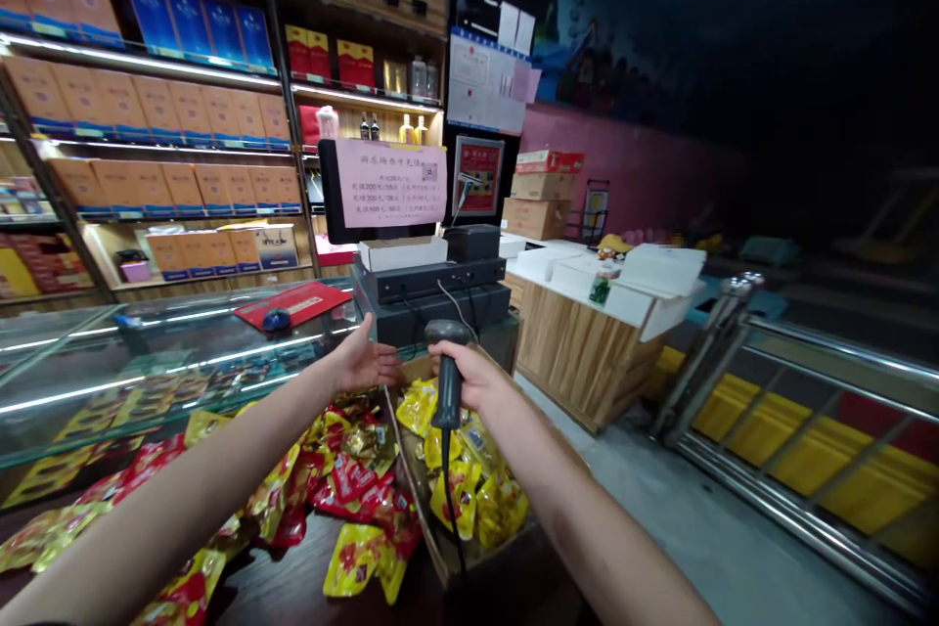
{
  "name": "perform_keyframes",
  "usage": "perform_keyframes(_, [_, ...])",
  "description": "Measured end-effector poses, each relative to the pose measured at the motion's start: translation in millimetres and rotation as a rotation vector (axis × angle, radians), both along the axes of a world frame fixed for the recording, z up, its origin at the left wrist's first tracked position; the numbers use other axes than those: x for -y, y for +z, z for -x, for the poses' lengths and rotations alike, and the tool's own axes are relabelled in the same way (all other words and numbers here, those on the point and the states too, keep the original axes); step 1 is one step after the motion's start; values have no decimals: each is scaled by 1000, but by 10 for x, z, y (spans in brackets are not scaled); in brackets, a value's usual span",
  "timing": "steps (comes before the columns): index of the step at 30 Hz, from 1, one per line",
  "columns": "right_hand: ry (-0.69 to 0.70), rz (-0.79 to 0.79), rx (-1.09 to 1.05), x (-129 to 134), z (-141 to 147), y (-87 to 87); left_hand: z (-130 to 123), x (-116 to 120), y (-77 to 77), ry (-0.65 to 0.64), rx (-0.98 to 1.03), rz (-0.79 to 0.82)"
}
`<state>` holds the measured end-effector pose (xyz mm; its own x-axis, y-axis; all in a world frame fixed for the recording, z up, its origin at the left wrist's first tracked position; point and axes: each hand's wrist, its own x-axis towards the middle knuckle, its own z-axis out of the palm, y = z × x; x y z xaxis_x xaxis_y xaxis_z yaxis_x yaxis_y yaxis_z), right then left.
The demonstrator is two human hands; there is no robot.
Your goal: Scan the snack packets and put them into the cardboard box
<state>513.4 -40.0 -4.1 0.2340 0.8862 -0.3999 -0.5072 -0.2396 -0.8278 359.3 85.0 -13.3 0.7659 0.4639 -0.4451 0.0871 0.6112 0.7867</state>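
Note:
My right hand is wrapped round a dark handheld barcode scanner, whose cable hangs down over a cardboard box. Yellow snack packets lie inside that box, below the scanner. To the left, my left hand is spread with nothing in it, palm turned toward the scanner, above the box's far left corner. Red and yellow packets are heaped on the dark surface left of the box.
A glass display counter holds a red mat with a mouse. Behind the box stands a register beneath a screen with a pink sign. Shelves of boxes rise behind; a metal railing is at right.

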Motion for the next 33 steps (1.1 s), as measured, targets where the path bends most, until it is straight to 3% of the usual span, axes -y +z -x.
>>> perform_keyframes(5, [98,-39,-39,16,253,-135,418,59,-25,145,-75,-23])
perform_keyframes(11, [226,-64,-58,51,912,-313,1216,291,-166,234,-33,4])
perform_keyframes(18, [293,10,-94,55,1652,-768,1920,621,-443,424,-10,-24])
perform_keyframes(25, [222,5,-36,29,1912,-1221,2143,860,-973,677,-150,-189])
perform_keyframes(30, [240,12,-113,58,2001,-1388,2138,1031,-1238,680,-367,-684])
perform_keyframes(33, [240,12,-205,81,2051,-1427,2034,1131,-1304,650,-449,-861])
